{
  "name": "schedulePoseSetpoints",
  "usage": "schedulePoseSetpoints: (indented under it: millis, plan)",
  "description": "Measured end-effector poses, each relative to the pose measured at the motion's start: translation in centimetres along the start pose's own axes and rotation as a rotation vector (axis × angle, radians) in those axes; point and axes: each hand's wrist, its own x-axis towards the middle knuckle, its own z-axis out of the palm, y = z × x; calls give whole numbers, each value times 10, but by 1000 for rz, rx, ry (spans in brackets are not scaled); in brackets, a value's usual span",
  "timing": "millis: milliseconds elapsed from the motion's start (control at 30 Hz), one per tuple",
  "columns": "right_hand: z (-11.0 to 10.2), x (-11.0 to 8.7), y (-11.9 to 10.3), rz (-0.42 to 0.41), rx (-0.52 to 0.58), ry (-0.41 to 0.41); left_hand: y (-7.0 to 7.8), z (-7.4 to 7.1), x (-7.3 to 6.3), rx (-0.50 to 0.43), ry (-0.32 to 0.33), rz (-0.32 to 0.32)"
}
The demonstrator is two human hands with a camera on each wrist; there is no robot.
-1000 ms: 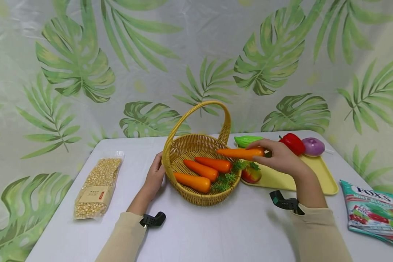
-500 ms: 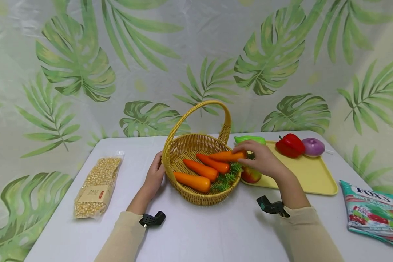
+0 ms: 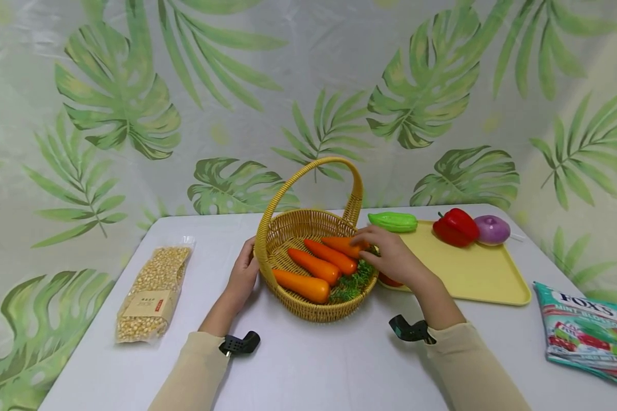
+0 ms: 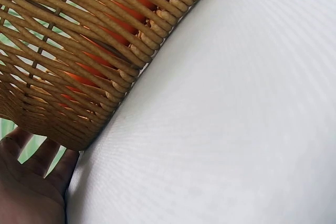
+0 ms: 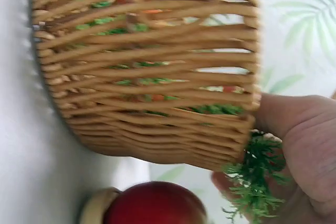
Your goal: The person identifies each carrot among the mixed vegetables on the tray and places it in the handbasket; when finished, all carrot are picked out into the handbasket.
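In the head view a yellow-brown wicker basket (image 3: pixel 308 311) with a tall arched handle stands mid-table. Several orange carrots with green tops lie in it. My left hand (image 3: pixel 241 277) rests against the basket's outer left side. In the left wrist view, the fingers of this left hand (image 4: pixel 31 182) reach straight to the wicker wall, their tips hidden. Over the right rim, my right hand (image 3: pixel 391 257) pinches the leaf end of the rearmost carrot (image 3: pixel 339 245), which is inside the basket. Green carrot leaves (image 5: pixel 257 182) hang beneath the right palm in the right wrist view.
A yellow tray (image 3: pixel 468 274) at right bears a red bell pepper (image 3: pixel 455 228), a purple onion (image 3: pixel 492 230) and a mango (image 3: pixel 389 281) partly hidden by my arm. A green bitter melon (image 3: pixel 393 221) lies by its back edge. Corn kernels (image 3: pixel 156 279) lie left, candy (image 3: pixel 588 334) right.
My right hand has moved left from above the tray's edge and lowered its carrot into the basket beside the others. The left hand and the basket have stayed in place.
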Motion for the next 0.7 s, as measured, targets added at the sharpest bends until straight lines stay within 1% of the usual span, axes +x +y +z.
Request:
schedulePoseSetpoints:
  millis: [133, 233, 367, 533, 633, 700]
  plan:
    - [6, 2, -1, 20, -51, 50, 0, 1, 0, -1, 4, 5]
    - [9, 3, -3, 52, -98, 91, -1, 1, 0, 5, 4, 10]
    - [13, 3, -3, 86, -134, 126, -1, 0, 0, 7, 1, 11]
    - [14, 4, -3, 129, -155, 139, -2, -1, 0, 0, -4, 5]
    - [14, 5, -3, 148, -166, 128, -2, -1, 1, -2, -6, 7]
    - [14, 5, -2, 147, -176, 112, -1, 0, 1, -5, -8, 9]
